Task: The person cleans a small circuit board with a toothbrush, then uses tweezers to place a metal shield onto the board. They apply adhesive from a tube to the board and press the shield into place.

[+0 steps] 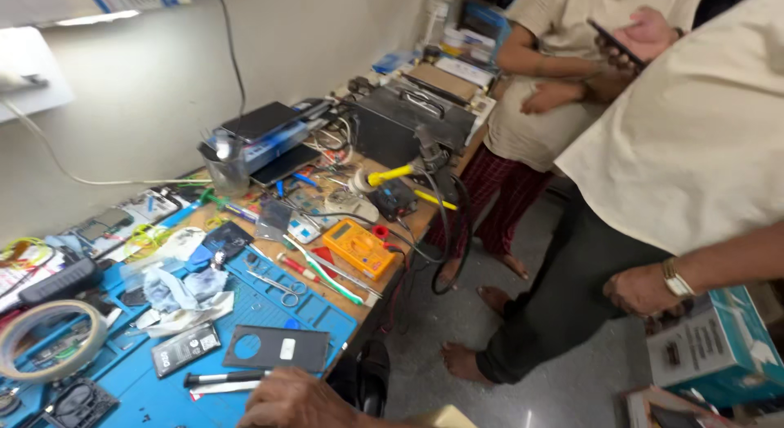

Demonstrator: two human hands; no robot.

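Worktop (415, 222): runs along the wall, crowded from end to end. A blue mat (163, 403) covers its near end.

Bystanders: two stand in the aisle, barefoot. One holds a phone (616, 42). The other's hand (645, 291), wearing a watch (676, 278), hangs beside a blue-and-white box (719, 346).

Hands: one of the person's own is in view, at the bottom edge, judged to be the left hand (294, 402). It rests knuckles up on the mat's near edge. The fingers are cut off by the frame, so I cannot tell whether it grips anything. The right hand is out of sight.

Nearest things: a black back cover (278, 348) lies flat just beyond the knuckles. A black pen tool (224, 378) lies just left of them, and a battery (185, 349) sits left of the cover.

Risks, as judged:
- Black cables (449, 256) loop off the worktop edge into the aisle. A passing leg could snag them and drag the yellow-handled iron (392, 175) down onto bare feet.
- The loose battery lies near scissors (282, 291), so a shove could puncture it.
- The pen tool lies near the mat's edge. A sweep of the hand could roll it to the floor.

Count: one back cover, one battery, one pen tool, one pair of scissors, one orange meter (359, 248), one tape roll (49, 342), one iron, two bystanders.
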